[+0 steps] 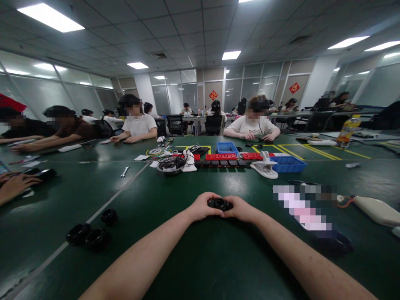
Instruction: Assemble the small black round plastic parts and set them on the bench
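Note:
Both of my hands meet over the green table, around a small black part with a round ring-shaped opening [220, 204]. On its left side, my left hand [202, 207] is closed, fingers and thumb gripping the edge. My right hand [238, 209] grips the opposite side, its thumb close to the left thumb. What the part is exactly I cannot make out. Three similar black ring-shaped pieces [98, 238] lie on the table to the left of my arms. Another dark rounded piece [342, 242] rests at the right, beside a blurred-out flat object [304, 210].
Ahead lie a red and black power strip [221, 157], blue bins [289, 164], a white stand [265, 166] and a metal bowl [171, 166] with cables. A wrench [125, 171] lies left. A co-worker's hand [17, 185] is at far left; other people sit across.

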`<state>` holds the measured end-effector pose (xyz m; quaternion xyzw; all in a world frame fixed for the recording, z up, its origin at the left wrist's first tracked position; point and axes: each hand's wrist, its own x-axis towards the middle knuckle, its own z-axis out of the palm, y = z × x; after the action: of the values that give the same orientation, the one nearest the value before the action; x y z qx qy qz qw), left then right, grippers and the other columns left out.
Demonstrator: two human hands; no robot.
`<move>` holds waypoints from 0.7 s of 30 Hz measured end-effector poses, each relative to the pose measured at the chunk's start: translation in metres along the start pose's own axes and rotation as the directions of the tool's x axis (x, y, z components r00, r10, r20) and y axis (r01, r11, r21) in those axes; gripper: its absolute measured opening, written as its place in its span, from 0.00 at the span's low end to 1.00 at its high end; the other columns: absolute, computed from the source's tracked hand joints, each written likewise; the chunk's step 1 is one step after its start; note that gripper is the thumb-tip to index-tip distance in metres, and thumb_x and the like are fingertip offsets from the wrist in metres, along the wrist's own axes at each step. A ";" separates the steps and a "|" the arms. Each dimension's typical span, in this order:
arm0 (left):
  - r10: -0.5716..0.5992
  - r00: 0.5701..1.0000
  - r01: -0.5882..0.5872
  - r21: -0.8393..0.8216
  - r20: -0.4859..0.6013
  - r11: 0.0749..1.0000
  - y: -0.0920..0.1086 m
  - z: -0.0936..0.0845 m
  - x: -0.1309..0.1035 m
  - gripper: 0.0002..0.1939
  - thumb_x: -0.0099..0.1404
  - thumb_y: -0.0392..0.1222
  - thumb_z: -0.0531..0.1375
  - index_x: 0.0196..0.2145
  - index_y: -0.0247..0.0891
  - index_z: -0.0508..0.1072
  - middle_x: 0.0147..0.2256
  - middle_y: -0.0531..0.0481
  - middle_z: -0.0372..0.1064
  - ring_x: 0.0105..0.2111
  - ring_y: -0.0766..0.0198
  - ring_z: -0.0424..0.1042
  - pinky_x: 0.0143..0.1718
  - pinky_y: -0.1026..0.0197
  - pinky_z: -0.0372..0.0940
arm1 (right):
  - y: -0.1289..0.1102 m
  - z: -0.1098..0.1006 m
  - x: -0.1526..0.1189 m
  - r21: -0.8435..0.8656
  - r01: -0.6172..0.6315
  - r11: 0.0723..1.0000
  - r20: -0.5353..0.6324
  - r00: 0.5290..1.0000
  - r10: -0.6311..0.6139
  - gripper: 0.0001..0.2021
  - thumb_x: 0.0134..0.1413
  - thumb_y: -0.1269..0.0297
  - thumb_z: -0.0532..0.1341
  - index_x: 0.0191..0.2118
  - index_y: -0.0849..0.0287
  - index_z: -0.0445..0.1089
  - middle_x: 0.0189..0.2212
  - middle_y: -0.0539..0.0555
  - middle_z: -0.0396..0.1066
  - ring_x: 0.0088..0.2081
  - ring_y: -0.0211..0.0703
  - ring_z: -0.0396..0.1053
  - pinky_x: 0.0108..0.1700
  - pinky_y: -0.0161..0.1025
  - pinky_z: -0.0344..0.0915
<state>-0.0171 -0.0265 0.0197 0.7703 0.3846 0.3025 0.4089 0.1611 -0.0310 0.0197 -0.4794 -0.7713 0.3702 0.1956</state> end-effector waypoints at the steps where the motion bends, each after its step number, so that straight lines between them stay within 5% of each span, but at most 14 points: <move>1: -0.001 1.000 0.001 0.014 -0.009 1.000 0.000 0.000 0.000 0.26 0.40 0.43 0.65 0.39 0.35 0.68 0.38 0.47 0.64 0.36 0.62 0.64 0.36 0.62 0.58 | -0.001 0.000 0.000 -0.017 -0.005 1.000 -0.012 1.000 0.005 0.15 0.33 0.62 0.63 0.33 0.61 0.66 0.23 0.47 0.64 0.25 0.36 0.60 0.25 0.30 0.54; 11: -0.008 0.982 0.038 0.158 -0.191 0.987 0.000 0.010 -0.001 0.20 0.42 0.43 0.64 0.35 0.36 0.67 0.34 0.50 0.63 0.35 0.62 0.63 0.34 0.63 0.57 | -0.005 0.017 0.002 -0.413 -0.154 0.897 -0.289 0.957 0.032 0.20 0.33 0.48 0.61 0.30 0.59 0.62 0.27 0.51 0.65 0.27 0.39 0.62 0.23 0.32 0.49; 16: -0.073 0.911 0.169 0.207 -0.405 0.964 -0.002 0.022 0.003 0.18 0.43 0.43 0.63 0.33 0.36 0.67 0.33 0.49 0.63 0.36 0.60 0.63 0.37 0.60 0.57 | -0.010 0.030 0.006 -0.487 -0.277 0.828 -0.415 0.908 0.060 0.13 0.43 0.54 0.56 0.31 0.59 0.62 0.29 0.54 0.66 0.29 0.42 0.65 0.26 0.34 0.53; 21: -0.063 0.895 0.180 0.228 -0.441 0.957 -0.004 0.025 0.005 0.18 0.43 0.42 0.63 0.33 0.37 0.67 0.33 0.49 0.64 0.36 0.60 0.63 0.38 0.59 0.56 | -0.016 0.036 0.006 -0.510 -0.309 0.803 -0.434 0.898 0.071 0.12 0.46 0.55 0.53 0.31 0.59 0.62 0.30 0.56 0.67 0.31 0.45 0.66 0.28 0.36 0.56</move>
<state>0.0036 -0.0309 0.0051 0.7063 0.5496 0.3845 0.2264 0.1256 -0.0432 0.0080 -0.6564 -0.7371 0.0382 0.1564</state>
